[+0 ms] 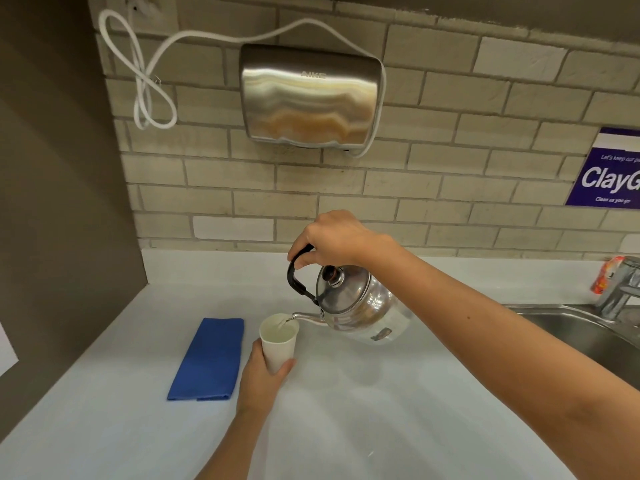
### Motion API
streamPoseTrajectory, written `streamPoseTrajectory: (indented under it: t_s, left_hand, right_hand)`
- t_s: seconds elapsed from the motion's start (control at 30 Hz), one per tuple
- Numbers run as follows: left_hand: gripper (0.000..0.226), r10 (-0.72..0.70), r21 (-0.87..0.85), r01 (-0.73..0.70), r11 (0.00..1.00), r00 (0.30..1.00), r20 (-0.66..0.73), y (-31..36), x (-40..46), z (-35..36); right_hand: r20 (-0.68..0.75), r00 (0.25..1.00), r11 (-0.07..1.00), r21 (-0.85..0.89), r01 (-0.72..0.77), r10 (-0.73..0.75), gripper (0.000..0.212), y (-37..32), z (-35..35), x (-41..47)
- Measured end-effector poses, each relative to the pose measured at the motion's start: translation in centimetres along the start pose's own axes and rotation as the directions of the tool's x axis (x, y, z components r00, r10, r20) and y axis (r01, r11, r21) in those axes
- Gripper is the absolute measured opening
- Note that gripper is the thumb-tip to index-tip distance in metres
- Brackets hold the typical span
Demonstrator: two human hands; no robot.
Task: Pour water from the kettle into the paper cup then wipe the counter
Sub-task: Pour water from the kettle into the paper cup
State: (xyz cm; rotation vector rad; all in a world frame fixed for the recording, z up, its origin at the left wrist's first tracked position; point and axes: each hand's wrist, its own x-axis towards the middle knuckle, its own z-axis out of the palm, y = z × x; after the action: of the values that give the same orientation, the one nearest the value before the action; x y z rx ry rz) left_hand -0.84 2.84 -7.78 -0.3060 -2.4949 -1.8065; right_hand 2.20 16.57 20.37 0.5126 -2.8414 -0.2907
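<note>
A shiny steel kettle (360, 308) with a black handle is tilted to the left above the white counter (381, 410). My right hand (332, 239) grips its handle from above. The spout sits over the rim of a white paper cup (278, 341), and a thin stream of water runs into it. Water shows inside the cup. My left hand (261, 379) holds the cup around its lower part, upright on or just above the counter. A folded blue cloth (209, 360) lies flat on the counter, just left of the cup.
A steel sink (588, 337) with a tap (620, 289) is at the right. A metal hand dryer (308, 98) with a looped white cord hangs on the tiled wall. A dark wall panel (62, 202) closes the left side. A purple sign (609, 171) is at the far right.
</note>
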Motion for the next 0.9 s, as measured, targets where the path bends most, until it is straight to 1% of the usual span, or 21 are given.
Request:
streamPoseTrajectory:
  t_s: [0.3,0.47,0.53,0.63,0.73,0.83,0.9]
  left_hand:
    - [0.072,-0.009,0.01,0.008,1.0,1.0,0.009,0.1,0.0,0.0]
    - [0.067,-0.002,-0.004,0.002,1.0,1.0,0.015,0.1,-0.1,-0.1]
    - [0.068,-0.001,-0.005,0.002,1.0,1.0,0.018,0.2,-0.1,-0.1]
    - [0.065,0.004,-0.001,-0.004,1.0,1.0,0.015,0.2,-0.2,-0.1]
    - [0.063,-0.003,-0.011,0.004,1.0,1.0,0.017,0.2,-0.2,-0.1]
    - [0.061,-0.002,-0.023,0.003,1.0,1.0,0.021,0.2,-0.2,0.0]
    - [0.062,0.0,-0.003,0.0,1.0,1.0,0.011,0.3,-0.2,0.0]
  right_hand:
    - [0.011,1.0,0.999,-0.024,0.025,-0.025,0.024,-0.1,0.0,0.4]
    - [0.001,1.0,1.0,0.017,-0.012,0.012,0.023,0.5,0.6,0.0]
    - [-0.001,0.999,0.996,0.074,-0.044,0.044,0.023,1.2,1.0,-0.6]
    - [-0.005,0.991,0.963,0.238,-0.126,0.131,0.021,3.2,1.9,-1.8]
    - [-0.007,0.968,0.878,0.421,-0.225,0.251,0.019,5.7,2.7,-2.7]
    - [-0.073,0.936,0.789,0.563,-0.246,0.344,0.019,7.8,3.9,-2.4]
    - [-0.127,0.909,0.76,0.601,-0.249,0.398,0.019,8.5,5.0,-1.6]
